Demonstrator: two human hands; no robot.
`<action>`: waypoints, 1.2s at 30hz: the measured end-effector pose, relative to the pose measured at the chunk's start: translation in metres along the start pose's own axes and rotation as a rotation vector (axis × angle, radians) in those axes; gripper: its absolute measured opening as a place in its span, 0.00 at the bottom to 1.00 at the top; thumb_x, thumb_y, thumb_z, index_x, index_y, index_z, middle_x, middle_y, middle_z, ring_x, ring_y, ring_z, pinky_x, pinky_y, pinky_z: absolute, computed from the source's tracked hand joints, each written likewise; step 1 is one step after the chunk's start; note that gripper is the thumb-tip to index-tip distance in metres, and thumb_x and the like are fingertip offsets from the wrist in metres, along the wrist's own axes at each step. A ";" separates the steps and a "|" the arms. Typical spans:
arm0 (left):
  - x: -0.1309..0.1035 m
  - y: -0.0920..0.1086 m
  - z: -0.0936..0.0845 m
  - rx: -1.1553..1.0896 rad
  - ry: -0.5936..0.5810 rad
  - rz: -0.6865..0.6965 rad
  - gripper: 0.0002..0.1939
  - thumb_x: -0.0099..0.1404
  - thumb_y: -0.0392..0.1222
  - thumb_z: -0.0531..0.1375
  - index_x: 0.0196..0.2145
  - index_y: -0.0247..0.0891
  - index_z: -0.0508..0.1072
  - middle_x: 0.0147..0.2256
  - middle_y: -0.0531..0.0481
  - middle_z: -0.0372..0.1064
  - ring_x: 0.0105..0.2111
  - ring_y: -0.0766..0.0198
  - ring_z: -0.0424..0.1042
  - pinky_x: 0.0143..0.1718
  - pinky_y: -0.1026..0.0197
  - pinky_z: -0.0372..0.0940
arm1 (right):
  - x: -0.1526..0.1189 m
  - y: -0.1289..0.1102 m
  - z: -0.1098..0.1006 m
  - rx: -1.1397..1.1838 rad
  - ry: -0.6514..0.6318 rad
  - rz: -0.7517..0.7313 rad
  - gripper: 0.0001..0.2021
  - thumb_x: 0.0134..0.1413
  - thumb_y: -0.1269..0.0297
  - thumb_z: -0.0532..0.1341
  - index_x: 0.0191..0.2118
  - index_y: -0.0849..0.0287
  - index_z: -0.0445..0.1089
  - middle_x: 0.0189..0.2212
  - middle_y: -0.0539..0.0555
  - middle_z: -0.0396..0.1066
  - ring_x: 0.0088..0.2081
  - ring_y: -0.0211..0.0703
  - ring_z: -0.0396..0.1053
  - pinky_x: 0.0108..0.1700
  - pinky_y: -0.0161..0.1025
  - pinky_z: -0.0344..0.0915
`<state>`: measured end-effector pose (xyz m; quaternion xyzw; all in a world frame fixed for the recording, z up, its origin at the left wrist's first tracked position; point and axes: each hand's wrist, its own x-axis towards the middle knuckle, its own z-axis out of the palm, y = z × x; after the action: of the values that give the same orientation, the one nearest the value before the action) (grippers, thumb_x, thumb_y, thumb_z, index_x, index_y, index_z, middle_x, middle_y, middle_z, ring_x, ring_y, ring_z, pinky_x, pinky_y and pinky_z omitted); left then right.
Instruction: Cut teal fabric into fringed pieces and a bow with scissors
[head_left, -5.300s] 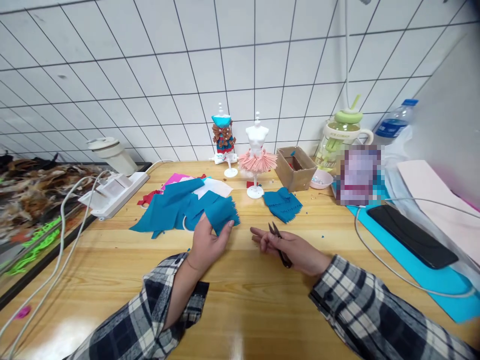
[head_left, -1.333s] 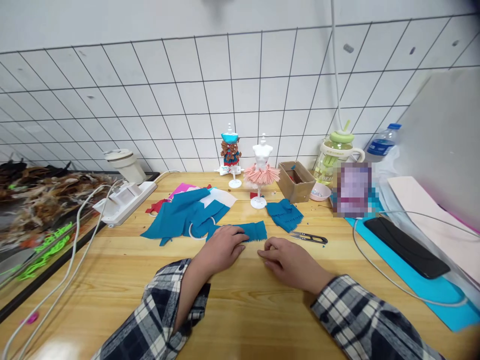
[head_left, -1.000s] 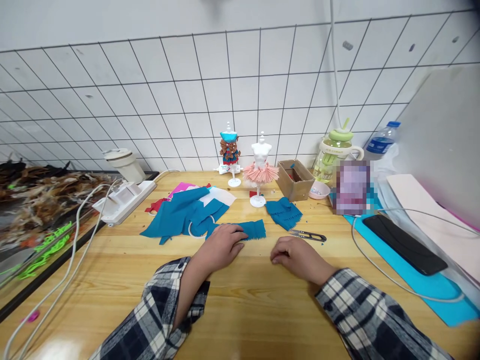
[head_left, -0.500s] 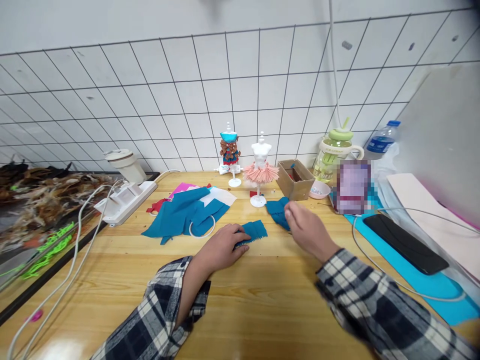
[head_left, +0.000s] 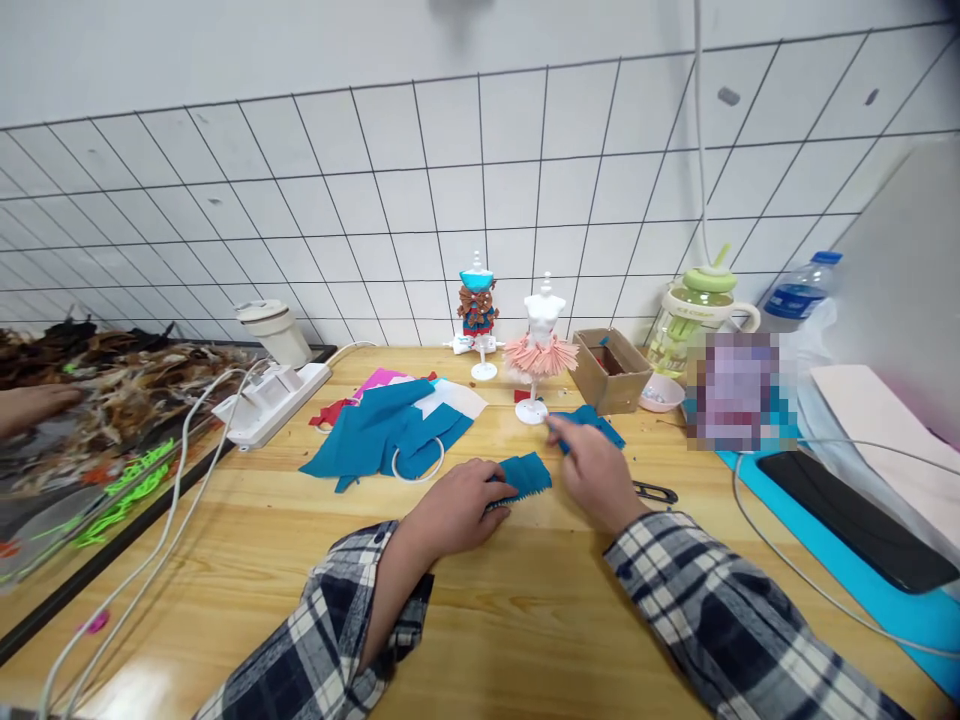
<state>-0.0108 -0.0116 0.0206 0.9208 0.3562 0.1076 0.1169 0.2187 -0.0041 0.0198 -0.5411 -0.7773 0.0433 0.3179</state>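
Observation:
My left hand [head_left: 459,505] rests on the wooden table with its fingers curled over the left end of a small pleated teal strip [head_left: 529,474], frayed along its near edge. Close to the strip's right end is my right hand [head_left: 596,470], its fingers pinched together beside another teal piece [head_left: 596,424] lying behind them; what the fingertips hold, if anything, is too small to make out. Left of my hands lies larger teal cloth [head_left: 367,430] with a white ring [head_left: 420,478] on it. A small white dress form [head_left: 545,318] in a pink pleated skirt [head_left: 541,357] stands just behind.
Behind stand a dressed form [head_left: 478,300], a cardboard box [head_left: 611,375], a pink bowl [head_left: 661,393] and a green-lidded bottle [head_left: 694,310]. Black snips [head_left: 655,492] and a phone [head_left: 855,520] lie right. A power strip [head_left: 274,405] is left; another person's hand [head_left: 37,405] reaches over scraps.
My right hand has moved left and away from the teal piece, which now lies behind it; the black snips show. My left hand stays on the strip. Another person's hand has appeared at far left.

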 end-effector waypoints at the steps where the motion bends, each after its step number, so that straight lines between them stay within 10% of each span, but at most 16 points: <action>1: 0.000 0.001 -0.001 0.010 -0.011 0.006 0.14 0.65 0.43 0.56 0.48 0.45 0.75 0.43 0.45 0.70 0.44 0.55 0.68 0.46 0.54 0.63 | -0.005 -0.007 0.007 -0.034 -0.097 -0.027 0.24 0.54 0.76 0.50 0.57 0.58 0.62 0.44 0.57 0.71 0.44 0.49 0.65 0.48 0.42 0.61; 9: 0.000 0.006 -0.005 -0.031 0.021 -0.020 0.16 0.65 0.45 0.58 0.50 0.46 0.73 0.46 0.46 0.71 0.47 0.54 0.68 0.48 0.53 0.64 | -0.009 -0.008 0.023 -0.013 -0.287 0.179 0.03 0.55 0.65 0.60 0.34 0.58 0.67 0.36 0.54 0.68 0.42 0.46 0.65 0.43 0.39 0.59; 14: 0.000 -0.001 0.001 -0.111 0.287 -0.197 0.33 0.64 0.54 0.58 0.63 0.41 0.57 0.62 0.40 0.56 0.62 0.49 0.54 0.62 0.45 0.52 | -0.007 -0.002 0.015 0.400 -0.194 0.213 0.04 0.56 0.63 0.57 0.36 0.57 0.62 0.30 0.48 0.66 0.31 0.40 0.64 0.34 0.36 0.58; 18: -0.001 -0.008 0.004 -0.175 0.281 -0.243 0.35 0.64 0.56 0.57 0.65 0.42 0.53 0.65 0.41 0.50 0.66 0.48 0.43 0.65 0.41 0.46 | -0.010 -0.003 0.001 0.608 -0.217 0.208 0.14 0.52 0.65 0.59 0.45 0.55 0.60 0.23 0.43 0.57 0.24 0.37 0.58 0.28 0.33 0.54; 23: -0.003 -0.001 -0.004 -0.252 0.199 -0.031 0.42 0.59 0.57 0.62 0.65 0.43 0.53 0.68 0.40 0.42 0.68 0.44 0.35 0.64 0.37 0.43 | -0.018 -0.019 -0.023 0.900 -0.664 0.099 0.25 0.48 0.70 0.62 0.53 0.54 0.61 0.27 0.44 0.62 0.29 0.36 0.63 0.32 0.32 0.60; 26: -0.005 0.009 -0.009 -0.271 0.079 0.115 0.30 0.54 0.56 0.66 0.53 0.44 0.70 0.66 0.44 0.47 0.68 0.43 0.35 0.64 0.37 0.40 | -0.021 -0.022 -0.032 1.024 -0.775 0.100 0.22 0.48 0.66 0.64 0.51 0.54 0.63 0.27 0.44 0.63 0.28 0.36 0.63 0.31 0.32 0.60; 30: -0.006 0.017 -0.011 -0.358 0.064 0.115 0.12 0.58 0.51 0.64 0.30 0.40 0.75 0.63 0.46 0.56 0.66 0.44 0.44 0.64 0.39 0.43 | -0.021 -0.004 -0.035 1.178 -0.614 0.178 0.21 0.50 0.58 0.64 0.49 0.55 0.63 0.26 0.45 0.63 0.26 0.35 0.62 0.27 0.31 0.59; 36: -0.002 0.014 0.001 -0.682 -0.059 -0.067 0.13 0.64 0.49 0.58 0.31 0.36 0.72 0.31 0.49 0.75 0.33 0.63 0.72 0.39 0.61 0.66 | -0.013 0.025 -0.018 1.002 -0.121 0.419 0.20 0.50 0.56 0.63 0.48 0.55 0.65 0.25 0.45 0.62 0.20 0.33 0.60 0.20 0.30 0.57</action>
<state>-0.0031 -0.0225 0.0232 0.8192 0.3264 0.1898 0.4318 0.2515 -0.0103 0.0174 -0.4631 -0.5542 0.5018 0.4760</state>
